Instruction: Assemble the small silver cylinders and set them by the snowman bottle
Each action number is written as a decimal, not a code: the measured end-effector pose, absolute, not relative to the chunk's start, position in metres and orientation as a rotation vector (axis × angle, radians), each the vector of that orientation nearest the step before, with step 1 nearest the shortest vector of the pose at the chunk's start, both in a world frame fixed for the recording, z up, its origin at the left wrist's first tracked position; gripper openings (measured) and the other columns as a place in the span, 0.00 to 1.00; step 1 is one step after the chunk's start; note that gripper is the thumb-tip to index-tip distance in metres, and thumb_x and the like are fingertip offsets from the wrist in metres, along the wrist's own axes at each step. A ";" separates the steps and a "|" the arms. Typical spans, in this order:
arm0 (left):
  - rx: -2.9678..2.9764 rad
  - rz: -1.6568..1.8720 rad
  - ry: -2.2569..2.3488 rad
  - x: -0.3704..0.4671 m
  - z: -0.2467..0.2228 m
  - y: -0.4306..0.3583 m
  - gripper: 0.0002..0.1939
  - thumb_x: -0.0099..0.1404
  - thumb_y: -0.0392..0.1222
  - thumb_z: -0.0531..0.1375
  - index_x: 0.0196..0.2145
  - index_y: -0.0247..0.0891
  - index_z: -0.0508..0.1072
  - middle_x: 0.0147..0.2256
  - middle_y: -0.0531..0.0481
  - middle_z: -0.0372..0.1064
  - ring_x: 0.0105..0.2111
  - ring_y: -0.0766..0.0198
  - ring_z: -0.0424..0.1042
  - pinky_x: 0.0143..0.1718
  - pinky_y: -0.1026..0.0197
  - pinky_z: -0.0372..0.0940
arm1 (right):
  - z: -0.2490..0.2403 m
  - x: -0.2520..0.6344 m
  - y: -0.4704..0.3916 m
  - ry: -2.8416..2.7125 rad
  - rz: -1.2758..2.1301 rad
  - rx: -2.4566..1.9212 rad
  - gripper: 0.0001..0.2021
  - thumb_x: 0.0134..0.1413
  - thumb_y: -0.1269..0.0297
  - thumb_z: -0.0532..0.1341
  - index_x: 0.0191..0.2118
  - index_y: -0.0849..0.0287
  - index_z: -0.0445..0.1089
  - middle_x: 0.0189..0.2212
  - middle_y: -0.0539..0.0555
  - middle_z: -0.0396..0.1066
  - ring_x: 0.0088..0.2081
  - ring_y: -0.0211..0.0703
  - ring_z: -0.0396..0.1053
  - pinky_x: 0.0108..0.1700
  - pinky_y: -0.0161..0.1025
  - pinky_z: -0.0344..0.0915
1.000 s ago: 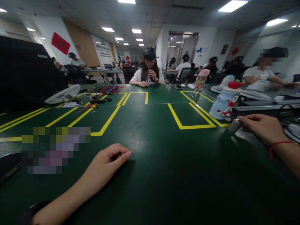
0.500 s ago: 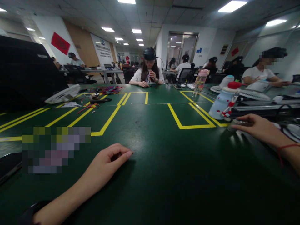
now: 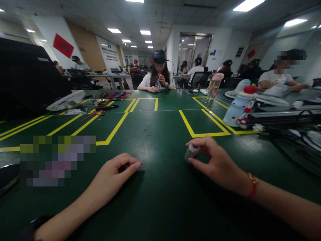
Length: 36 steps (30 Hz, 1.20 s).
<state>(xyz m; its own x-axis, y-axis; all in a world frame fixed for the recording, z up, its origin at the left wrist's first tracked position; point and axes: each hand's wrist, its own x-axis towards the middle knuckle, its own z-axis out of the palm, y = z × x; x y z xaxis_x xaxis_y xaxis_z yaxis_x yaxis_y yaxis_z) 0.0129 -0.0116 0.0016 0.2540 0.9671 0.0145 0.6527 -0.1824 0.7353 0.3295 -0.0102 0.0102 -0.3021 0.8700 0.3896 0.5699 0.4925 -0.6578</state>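
My right hand (image 3: 213, 160) has its thumb and fingers around a small grey cylinder (image 3: 191, 152), over the green table (image 3: 160, 187) right of centre. A red string bracelet circles that wrist. My left hand (image 3: 119, 170) rests on the table left of centre, its fingers curled in and the thumb against the index finger. Whether anything is inside that curl cannot be made out. Yellow tape (image 3: 210, 135) marks a box on the table just beyond my right hand.
A light blue bottle with a red top (image 3: 235, 110) stands at the right, with black cables (image 3: 283, 137) nearby. Red and black wires (image 3: 120, 96) lie at the back left. Across the table sits a person in a black headset (image 3: 159, 72). A clear bottle (image 3: 214, 87) stands farther back.
My right hand has moved left from beside the blue bottle to right of centre, carrying the grey cylinder. My left hand has stayed in place.
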 end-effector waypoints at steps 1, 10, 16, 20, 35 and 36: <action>1.915 0.659 1.467 0.013 0.002 -0.012 0.14 0.65 0.54 0.55 0.35 0.44 0.75 0.37 0.52 0.72 0.39 0.58 0.71 0.41 0.57 0.63 | 0.009 0.313 -0.018 -2.051 0.573 -1.134 0.17 0.51 0.65 0.62 0.47 0.56 0.61 0.45 0.54 0.67 0.45 0.38 0.68 0.49 0.38 0.66; 2.061 0.656 1.474 0.036 0.009 -0.013 0.15 0.65 0.53 0.56 0.42 0.45 0.75 0.38 0.50 0.71 0.36 0.58 0.70 0.37 0.57 0.64 | -0.008 0.276 -0.028 -2.087 0.860 -1.048 0.23 0.49 0.67 0.63 0.52 0.54 0.58 0.45 0.52 0.67 0.45 0.37 0.67 0.48 0.39 0.64; 2.169 0.756 1.171 0.085 0.032 -0.017 0.10 0.65 0.47 0.57 0.40 0.46 0.77 0.38 0.50 0.71 0.37 0.60 0.69 0.37 0.59 0.64 | -0.008 0.276 -0.025 -1.988 1.000 -1.035 0.24 0.48 0.67 0.64 0.51 0.57 0.57 0.45 0.54 0.67 0.45 0.38 0.67 0.48 0.39 0.64; 2.115 0.831 1.152 0.089 0.038 -0.014 0.07 0.64 0.44 0.59 0.33 0.45 0.78 0.34 0.52 0.72 0.36 0.61 0.70 0.37 0.59 0.64 | -0.007 0.275 -0.024 -2.010 0.996 -1.057 0.21 0.49 0.66 0.64 0.50 0.57 0.60 0.45 0.53 0.68 0.43 0.37 0.67 0.46 0.38 0.64; 2.169 0.591 1.289 0.069 -0.002 -0.010 0.09 0.58 0.50 0.65 0.35 0.47 0.79 0.37 0.51 0.73 0.39 0.57 0.70 0.41 0.56 0.63 | 0.000 0.283 -0.026 -2.095 0.857 -1.139 0.19 0.49 0.63 0.63 0.48 0.56 0.63 0.43 0.52 0.69 0.41 0.37 0.67 0.45 0.37 0.64; 2.141 0.600 1.285 0.066 0.001 -0.010 0.11 0.58 0.50 0.65 0.38 0.47 0.79 0.38 0.51 0.73 0.39 0.57 0.70 0.40 0.57 0.63 | 0.003 0.287 -0.023 -2.067 0.832 -1.159 0.19 0.49 0.62 0.63 0.48 0.56 0.63 0.43 0.52 0.69 0.41 0.37 0.67 0.44 0.37 0.65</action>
